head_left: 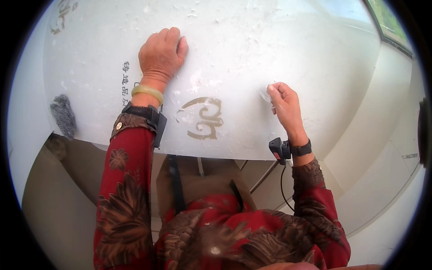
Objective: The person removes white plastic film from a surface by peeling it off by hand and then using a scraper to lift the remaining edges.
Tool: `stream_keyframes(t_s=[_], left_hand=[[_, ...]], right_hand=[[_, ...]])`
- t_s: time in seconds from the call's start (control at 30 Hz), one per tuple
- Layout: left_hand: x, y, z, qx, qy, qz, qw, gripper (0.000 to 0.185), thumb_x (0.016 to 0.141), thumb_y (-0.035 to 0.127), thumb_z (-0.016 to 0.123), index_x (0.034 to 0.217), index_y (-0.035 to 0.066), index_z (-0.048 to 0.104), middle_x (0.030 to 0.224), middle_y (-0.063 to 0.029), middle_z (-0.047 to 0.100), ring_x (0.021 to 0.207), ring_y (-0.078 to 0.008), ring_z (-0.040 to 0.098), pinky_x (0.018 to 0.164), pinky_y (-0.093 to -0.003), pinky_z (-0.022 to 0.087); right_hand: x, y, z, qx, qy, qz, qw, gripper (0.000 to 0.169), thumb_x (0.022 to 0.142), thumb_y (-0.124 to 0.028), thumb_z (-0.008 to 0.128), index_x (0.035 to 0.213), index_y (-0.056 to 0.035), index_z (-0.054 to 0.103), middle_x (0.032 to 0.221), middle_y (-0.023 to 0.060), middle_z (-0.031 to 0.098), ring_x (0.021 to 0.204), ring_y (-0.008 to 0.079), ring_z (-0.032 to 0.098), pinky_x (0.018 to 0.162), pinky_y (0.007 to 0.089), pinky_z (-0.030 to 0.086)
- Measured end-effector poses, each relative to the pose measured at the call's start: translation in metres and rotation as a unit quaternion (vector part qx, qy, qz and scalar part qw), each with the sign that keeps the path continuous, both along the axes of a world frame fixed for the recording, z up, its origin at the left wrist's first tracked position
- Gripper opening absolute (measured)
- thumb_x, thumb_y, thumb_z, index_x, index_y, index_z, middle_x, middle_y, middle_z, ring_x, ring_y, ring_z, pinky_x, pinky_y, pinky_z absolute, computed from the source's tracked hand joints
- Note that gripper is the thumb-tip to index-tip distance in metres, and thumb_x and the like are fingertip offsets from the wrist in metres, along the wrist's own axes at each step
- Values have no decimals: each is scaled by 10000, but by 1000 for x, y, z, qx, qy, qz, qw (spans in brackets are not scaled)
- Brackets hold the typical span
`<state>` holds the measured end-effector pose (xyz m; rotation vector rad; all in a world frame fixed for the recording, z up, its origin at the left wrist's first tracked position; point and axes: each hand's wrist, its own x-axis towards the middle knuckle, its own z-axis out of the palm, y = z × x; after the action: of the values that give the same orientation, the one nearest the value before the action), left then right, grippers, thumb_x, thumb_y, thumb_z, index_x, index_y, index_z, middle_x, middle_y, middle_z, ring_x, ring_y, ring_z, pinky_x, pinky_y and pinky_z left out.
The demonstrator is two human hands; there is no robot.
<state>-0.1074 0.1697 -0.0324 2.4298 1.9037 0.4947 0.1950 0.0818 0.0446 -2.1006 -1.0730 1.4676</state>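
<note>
A pale, glossy panel spreads before me, strewn with small white flakes and scraps. My left hand rests on it with the fingers curled under, so whatever may be beneath them is hidden. To the right, my right hand pinches a thin translucent scrap of film between thumb and fingers, close over the panel. A brown curled emblem is printed on the surface between my hands. Dark printed characters run beside my left wrist.
A grey steel-wool pad lies near the panel's left front corner. A cable hangs from the small black device on my right wrist. At the upper right is a dark-framed window, with pale wall tiles below.
</note>
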Motion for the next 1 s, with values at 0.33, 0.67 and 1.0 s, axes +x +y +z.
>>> stream_keyframes(t_s=[0.33, 0.67, 1.0], left_hand=[[1, 2, 1, 0, -12, 3, 1000, 155, 812, 276, 644, 825, 154, 550, 716, -11, 553, 672, -222, 574, 535, -366, 480], [0, 1, 1, -17, -4, 3, 1000, 150, 824, 280, 639, 829, 154, 558, 733, -13, 560, 677, -218, 575, 544, -361, 485], [-2, 0, 0, -5, -6, 5, 1000, 151, 813, 275, 645, 829, 152, 559, 730, -10, 558, 673, -222, 576, 536, -363, 484]], right_hand=[[6, 87, -34, 306, -290, 211, 882, 174, 859, -194, 688, 1027, -165, 717, 688, 40, 616, 584, 197, 561, 546, 311, 443], [14, 95, -48, 413, -355, 346, 764, 36, 890, -149, 625, 872, -124, 607, 706, 30, 611, 615, 215, 590, 541, 336, 453], [17, 79, -38, 327, -351, 331, 813, 37, 907, -158, 607, 904, -123, 619, 661, 48, 604, 595, 239, 578, 552, 356, 450]])
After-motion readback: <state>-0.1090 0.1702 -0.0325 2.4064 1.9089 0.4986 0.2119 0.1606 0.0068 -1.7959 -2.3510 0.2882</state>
